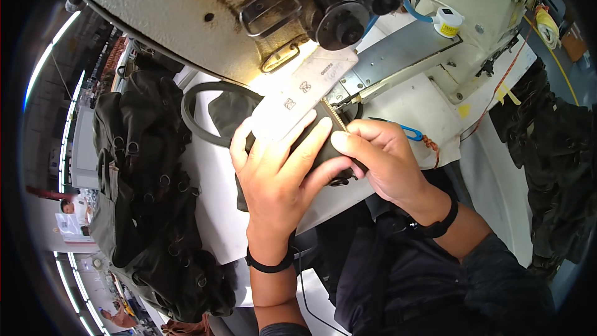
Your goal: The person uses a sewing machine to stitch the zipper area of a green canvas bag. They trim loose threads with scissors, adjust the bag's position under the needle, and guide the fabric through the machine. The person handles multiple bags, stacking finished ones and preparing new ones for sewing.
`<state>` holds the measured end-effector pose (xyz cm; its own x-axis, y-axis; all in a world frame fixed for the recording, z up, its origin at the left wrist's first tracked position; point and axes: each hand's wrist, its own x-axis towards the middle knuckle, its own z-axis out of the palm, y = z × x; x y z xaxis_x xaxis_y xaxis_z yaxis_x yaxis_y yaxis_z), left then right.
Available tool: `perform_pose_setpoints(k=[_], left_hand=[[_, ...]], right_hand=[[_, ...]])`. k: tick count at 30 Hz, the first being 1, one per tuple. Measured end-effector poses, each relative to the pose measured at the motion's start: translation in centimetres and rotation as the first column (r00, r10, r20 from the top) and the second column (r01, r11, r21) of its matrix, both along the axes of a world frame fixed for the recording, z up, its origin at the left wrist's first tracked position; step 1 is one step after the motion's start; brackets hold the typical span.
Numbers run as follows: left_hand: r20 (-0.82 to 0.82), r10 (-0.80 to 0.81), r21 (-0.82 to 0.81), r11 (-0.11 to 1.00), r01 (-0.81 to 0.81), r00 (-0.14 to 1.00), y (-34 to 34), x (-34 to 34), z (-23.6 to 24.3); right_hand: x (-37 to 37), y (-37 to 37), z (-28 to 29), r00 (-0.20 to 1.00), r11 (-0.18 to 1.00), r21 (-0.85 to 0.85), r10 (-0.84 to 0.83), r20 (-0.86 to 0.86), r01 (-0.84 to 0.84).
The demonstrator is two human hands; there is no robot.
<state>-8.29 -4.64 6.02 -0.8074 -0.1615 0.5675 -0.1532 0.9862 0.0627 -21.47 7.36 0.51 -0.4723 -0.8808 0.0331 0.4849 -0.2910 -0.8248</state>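
My left hand [277, 177] lies over a dark fabric piece [324, 151], its fingers on top and its thumb along the near edge, gripping it. A row of gold zipper teeth [336, 114] runs along the piece's far right side. At that side my right hand [392, 165] pinches the edge between thumb and forefinger. Both hands work close together, just in front of a sewing machine [205, 18]. Its pale cover plate [311, 84] hides the stitching spot and reaches over my left fingertips. What lies under my palms is hidden.
Dark bags with metal rings [149, 205] are heaped on the left. More dark fabric [553, 168] hangs at the right. A blue-handled tool [410, 131] with a braided cord lies beyond my right hand. A dark curved strap [196, 112] loops left of the machine.
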Motion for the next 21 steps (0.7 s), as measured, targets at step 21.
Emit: perform_pose_setpoints(k=[21], left_hand=[[-0.431,0.340,0.229,0.937,-0.263,0.836,3.7,-2.8,-5.6]], right_hand=[[-0.8,-0.8,1.7,0.810,0.960,0.089,-0.173,-0.560,0.266]])
